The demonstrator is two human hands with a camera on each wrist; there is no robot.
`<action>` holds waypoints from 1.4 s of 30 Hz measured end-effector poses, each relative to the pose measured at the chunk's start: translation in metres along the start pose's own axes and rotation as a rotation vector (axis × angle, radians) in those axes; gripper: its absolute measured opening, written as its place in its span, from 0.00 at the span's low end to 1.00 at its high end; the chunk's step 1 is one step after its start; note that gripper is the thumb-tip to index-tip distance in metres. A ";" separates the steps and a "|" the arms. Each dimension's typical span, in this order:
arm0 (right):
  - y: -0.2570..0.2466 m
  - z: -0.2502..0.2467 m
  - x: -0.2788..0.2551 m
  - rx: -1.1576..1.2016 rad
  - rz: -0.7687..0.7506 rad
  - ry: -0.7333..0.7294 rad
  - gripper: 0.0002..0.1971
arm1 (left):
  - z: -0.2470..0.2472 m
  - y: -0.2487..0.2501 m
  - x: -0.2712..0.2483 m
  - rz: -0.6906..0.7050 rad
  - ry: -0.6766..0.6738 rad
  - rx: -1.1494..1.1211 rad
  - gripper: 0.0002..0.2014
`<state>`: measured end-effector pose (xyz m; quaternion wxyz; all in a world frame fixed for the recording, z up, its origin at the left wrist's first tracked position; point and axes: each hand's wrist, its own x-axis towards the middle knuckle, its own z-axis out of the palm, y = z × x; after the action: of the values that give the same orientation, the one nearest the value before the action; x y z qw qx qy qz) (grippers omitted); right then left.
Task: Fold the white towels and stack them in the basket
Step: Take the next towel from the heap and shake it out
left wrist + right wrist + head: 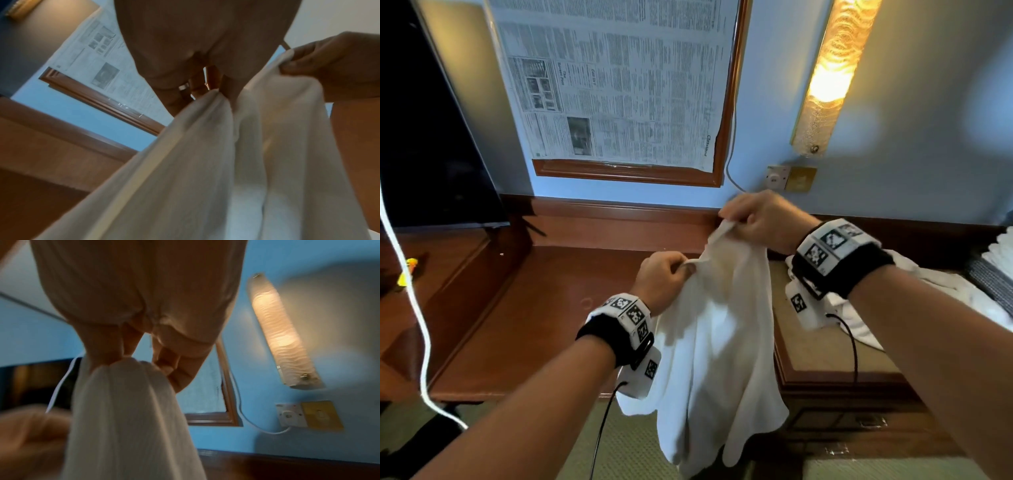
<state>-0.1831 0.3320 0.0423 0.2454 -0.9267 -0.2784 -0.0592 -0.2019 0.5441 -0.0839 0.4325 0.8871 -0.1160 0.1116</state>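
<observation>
The basket (993,284) is cut off by the head view's right edge, so its contents cannot be made out. The hanging towel (717,346) hides the left hand's (662,279) fingertips and runs past the bottom edge of both blurred wrist views. Newspaper (616,82) print is too small to read.

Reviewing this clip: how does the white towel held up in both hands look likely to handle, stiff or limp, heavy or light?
Probably limp: the white towel hangs in loose folds below the left hand and right hand, which pinch its top edge. Likely light, since pinches alone hold it up. It bunches at each pinch, so it should fold easily.
</observation>
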 end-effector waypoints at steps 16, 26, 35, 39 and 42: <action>-0.008 0.060 -0.004 0.092 -0.052 0.048 0.06 | -0.026 -0.030 -0.056 -0.115 -0.119 -0.329 0.02; -0.031 0.028 -0.008 0.322 -0.062 0.317 0.06 | -0.017 -0.086 -0.080 -0.138 0.071 0.121 0.08; 0.019 0.012 -0.049 0.205 0.334 0.531 0.07 | -0.053 -0.099 -0.095 -0.410 0.128 0.299 0.05; 0.053 0.023 -0.068 0.033 0.604 0.448 0.11 | -0.071 -0.099 -0.092 -0.286 0.042 0.194 0.11; 0.062 0.035 -0.083 -0.037 0.741 0.339 0.12 | -0.083 -0.088 -0.092 -0.038 0.004 0.027 0.20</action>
<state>-0.2195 0.2643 -0.0349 0.2759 -0.9456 0.1198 -0.1235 -0.2708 0.6728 -0.1271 0.4230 0.8946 -0.0965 0.1066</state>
